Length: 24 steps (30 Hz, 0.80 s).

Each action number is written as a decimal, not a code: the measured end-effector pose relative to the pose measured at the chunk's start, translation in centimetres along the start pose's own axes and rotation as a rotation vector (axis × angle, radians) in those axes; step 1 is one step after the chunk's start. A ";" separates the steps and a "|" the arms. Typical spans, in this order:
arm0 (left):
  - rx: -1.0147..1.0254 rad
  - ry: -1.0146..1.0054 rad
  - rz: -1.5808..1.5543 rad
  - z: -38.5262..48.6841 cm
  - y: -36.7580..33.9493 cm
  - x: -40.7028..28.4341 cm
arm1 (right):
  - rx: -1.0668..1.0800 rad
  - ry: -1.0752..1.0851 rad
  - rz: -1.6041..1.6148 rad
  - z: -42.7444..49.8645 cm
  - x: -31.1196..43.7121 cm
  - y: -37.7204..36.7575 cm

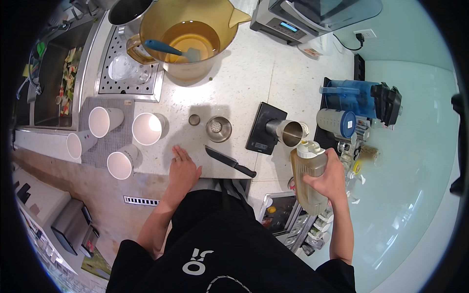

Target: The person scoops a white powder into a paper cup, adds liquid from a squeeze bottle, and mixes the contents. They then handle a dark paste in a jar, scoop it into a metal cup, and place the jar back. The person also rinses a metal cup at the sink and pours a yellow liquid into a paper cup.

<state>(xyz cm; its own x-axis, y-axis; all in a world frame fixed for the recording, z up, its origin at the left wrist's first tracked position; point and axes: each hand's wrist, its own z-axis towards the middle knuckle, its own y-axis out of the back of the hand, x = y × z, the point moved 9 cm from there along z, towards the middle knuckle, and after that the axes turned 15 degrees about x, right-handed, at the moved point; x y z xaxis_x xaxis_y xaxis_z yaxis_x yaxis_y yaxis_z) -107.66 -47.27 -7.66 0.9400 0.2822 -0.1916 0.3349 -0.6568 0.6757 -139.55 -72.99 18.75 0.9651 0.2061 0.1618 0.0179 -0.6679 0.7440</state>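
Gripped in my right hand [326, 179] is a translucent ribbed plastic bottle [309, 186] with a white flip cap. Its top is close beside a metal shaker tin [289, 131], which stands on a black digital scale [264, 132]. My left hand [183, 166] rests palm down on the white countertop [234, 88], holding nothing. A knife [229, 161] with a black handle lies to the right of that hand. Beyond it are a shaker top with a built-in strainer [218, 129] and a small metal cap [194, 119]. White paper cups [148, 129] stand at the left.
At the back, a large amber pitcher [190, 40] holds liquid and a blue-handled spatula [163, 47]. A blender [293, 22] stands back right. Blue pitchers [350, 97] line the right wall. On the left is a sink [55, 84] with food scraps, beside a perforated drain tray [124, 88].
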 end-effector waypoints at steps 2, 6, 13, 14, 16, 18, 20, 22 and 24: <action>0.006 -0.003 -0.003 0.1 -0.1 0.1 | -0.019 -0.003 -0.006 -0.3 -0.1 0.1; -0.003 -0.009 0.026 0.2 -0.1 0.2 | -0.117 -0.025 0.067 -2.1 -0.5 0.3; 0.177 -0.158 0.090 -0.9 4.8 -1.4 | -0.442 -0.060 0.369 -10.0 -2.3 -2.4; 0.358 -0.221 0.010 -0.3 5.4 -2.1 | -0.477 -0.075 0.416 -11.1 -2.6 -3.3; 0.371 -0.383 -0.244 -0.4 9.1 -5.6 | -0.535 -0.109 0.453 -13.3 -2.9 -5.3; 0.337 -0.577 -0.375 0.1 13.0 -9.4 | -0.553 -0.166 0.548 -14.9 -3.3 -7.9; 0.141 -0.730 -0.487 1.0 17.0 -13.1 | -0.553 -0.209 0.653 -16.0 -3.6 -10.4; -0.083 -0.803 -0.477 2.5 19.7 -16.6 | -0.529 -0.287 0.670 -17.0 -3.9 -12.8; -0.140 -0.841 -0.421 5.0 20.8 -19.9 | -0.495 -0.319 0.719 -17.9 -4.1 -14.9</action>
<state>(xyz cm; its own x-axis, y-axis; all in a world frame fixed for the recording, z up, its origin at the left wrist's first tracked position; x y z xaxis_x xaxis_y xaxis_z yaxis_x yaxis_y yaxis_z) -119.11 -70.01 6.63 0.5009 -0.1550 -0.8515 0.6972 -0.5108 0.5031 -148.45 -51.06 18.64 0.7287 -0.3943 0.5600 -0.6549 -0.1622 0.7381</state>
